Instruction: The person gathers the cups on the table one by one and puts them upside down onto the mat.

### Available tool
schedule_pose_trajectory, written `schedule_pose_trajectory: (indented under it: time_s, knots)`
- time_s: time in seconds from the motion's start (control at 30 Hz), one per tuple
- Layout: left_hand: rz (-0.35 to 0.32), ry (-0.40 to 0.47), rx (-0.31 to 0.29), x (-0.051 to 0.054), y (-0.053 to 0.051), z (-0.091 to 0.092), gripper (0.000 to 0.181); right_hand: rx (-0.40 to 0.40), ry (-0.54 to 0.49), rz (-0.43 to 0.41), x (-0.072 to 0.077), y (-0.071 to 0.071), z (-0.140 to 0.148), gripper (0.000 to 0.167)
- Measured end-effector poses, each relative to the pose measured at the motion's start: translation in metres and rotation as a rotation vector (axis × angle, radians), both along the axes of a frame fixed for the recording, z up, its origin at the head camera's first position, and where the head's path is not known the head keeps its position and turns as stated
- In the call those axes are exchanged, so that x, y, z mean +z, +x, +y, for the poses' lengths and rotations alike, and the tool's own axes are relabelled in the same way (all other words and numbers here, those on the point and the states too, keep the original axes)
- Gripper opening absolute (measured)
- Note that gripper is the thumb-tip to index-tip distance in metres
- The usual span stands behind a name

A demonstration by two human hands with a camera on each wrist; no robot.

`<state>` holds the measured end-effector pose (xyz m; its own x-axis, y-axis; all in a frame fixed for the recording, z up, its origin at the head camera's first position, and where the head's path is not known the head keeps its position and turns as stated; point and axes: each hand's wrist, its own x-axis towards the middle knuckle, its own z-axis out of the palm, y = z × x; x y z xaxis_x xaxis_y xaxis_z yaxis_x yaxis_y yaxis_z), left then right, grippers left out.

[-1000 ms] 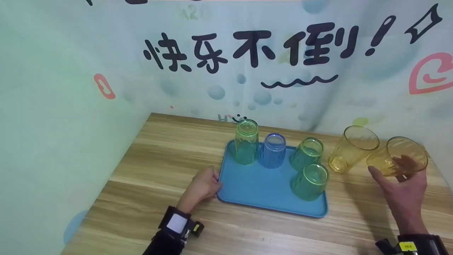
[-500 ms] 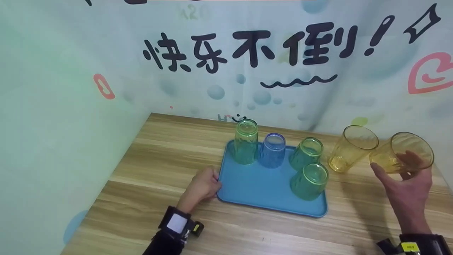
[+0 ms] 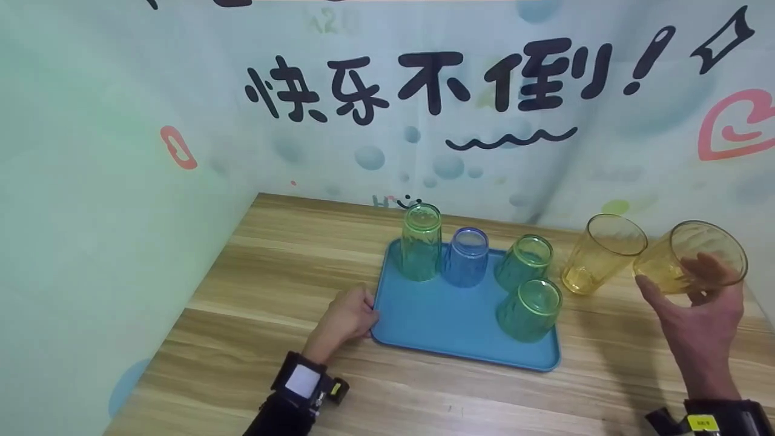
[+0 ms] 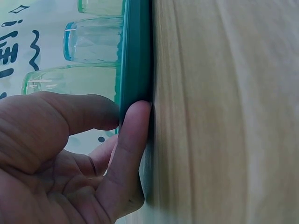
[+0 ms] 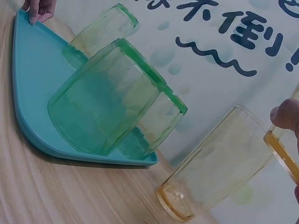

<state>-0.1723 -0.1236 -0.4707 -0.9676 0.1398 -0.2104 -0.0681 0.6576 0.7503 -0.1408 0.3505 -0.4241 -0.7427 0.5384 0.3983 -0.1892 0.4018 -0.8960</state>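
Note:
My left hand point(image 3: 344, 318) pinches the left edge of a blue tray point(image 3: 424, 321); in the left wrist view the thumb and fingers point(image 4: 133, 126) close on its rim point(image 4: 135, 56). My right hand point(image 3: 702, 333) grips an amber glass point(image 3: 663, 263), tilted with its mouth up, above the table at the right. Just left of it stands another amber glass point(image 3: 596, 257), mouth up, right of the tray. In the right wrist view, only part of the held glass point(image 5: 282, 156) shows at the edge, beside the standing one point(image 5: 215, 163).
Upside down on the tray are a tall green glass point(image 3: 422, 248), a blue glass point(image 3: 466, 260) and two shorter green glasses point(image 3: 522, 266), point(image 3: 528, 315). A printed cloth point(image 3: 339, 157) hangs behind the wooden table point(image 3: 260, 272).
My right hand and its amber glass have moved slightly up and to the right, away from the standing amber glass. My left hand and the tray look unmoved.

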Motion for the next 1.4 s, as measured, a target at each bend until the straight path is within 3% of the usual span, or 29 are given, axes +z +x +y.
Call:
schedule_pose_trajectory:
  time_s: [0.47,0.8,1.17,1.4]
  knots:
    - [-0.034,-0.007,0.016,0.000,-0.001,0.001,0.010,-0.005,0.035,0.025,0.008,0.002,-0.008,0.080]
    - [0.033,0.009,-0.003,0.000,0.001,-0.001,0.013,0.059,-0.025,0.164,0.005,-0.001,-0.008,0.079]
    - [0.021,0.027,0.010,0.000,0.003,0.000,0.014,0.139,-0.015,0.241,0.006,-0.001,-0.015,0.079]
    - [-0.007,0.041,0.019,0.000,0.002,0.000,0.014,0.134,0.038,0.193,0.006,0.000,-0.017,0.079]
